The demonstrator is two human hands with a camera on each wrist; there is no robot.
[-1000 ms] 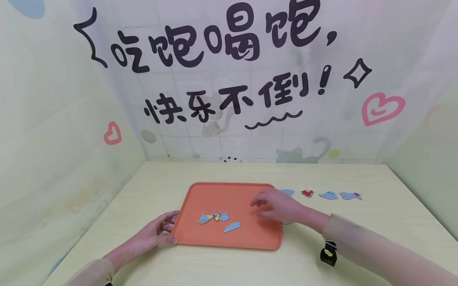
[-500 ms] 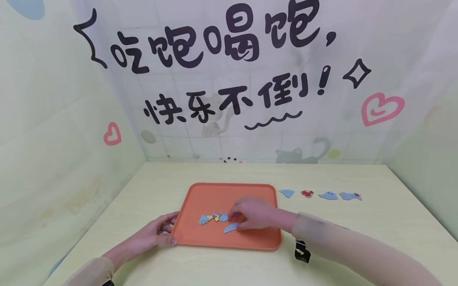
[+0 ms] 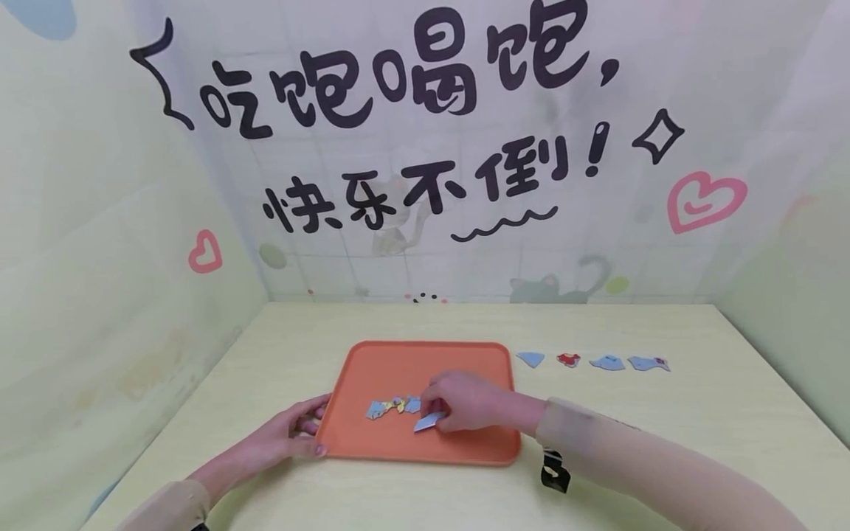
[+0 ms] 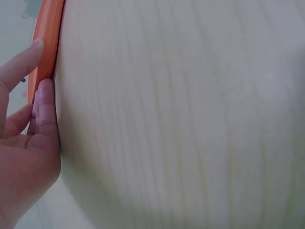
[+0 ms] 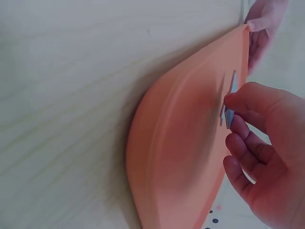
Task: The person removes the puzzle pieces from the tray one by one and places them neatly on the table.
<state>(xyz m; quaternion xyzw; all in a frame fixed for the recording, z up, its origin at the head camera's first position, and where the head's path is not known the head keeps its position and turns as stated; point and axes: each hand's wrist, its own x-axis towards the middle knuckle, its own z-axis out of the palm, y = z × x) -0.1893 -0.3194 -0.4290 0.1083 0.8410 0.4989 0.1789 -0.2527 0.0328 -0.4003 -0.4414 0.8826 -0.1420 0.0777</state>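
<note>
While gripping orange tray's [image 3: 378, 361] left edge with left hand [image 3: 282, 436], have pale-blue piece [image 3: 428, 422] pinched at right hand's [image 3: 468, 402] fingertips [image 5: 231, 98], over tray, just nearer than clustered pieces [image 3: 401, 405], well short of loose pieces [image 3: 608, 362].

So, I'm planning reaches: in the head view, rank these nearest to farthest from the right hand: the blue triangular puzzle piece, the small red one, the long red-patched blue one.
From the right hand:
1. Blue triangular piece, just right of the orange rectangular tray.
2. Small red piece, next to the right.
3. Long blue piece, far right end.
</note>
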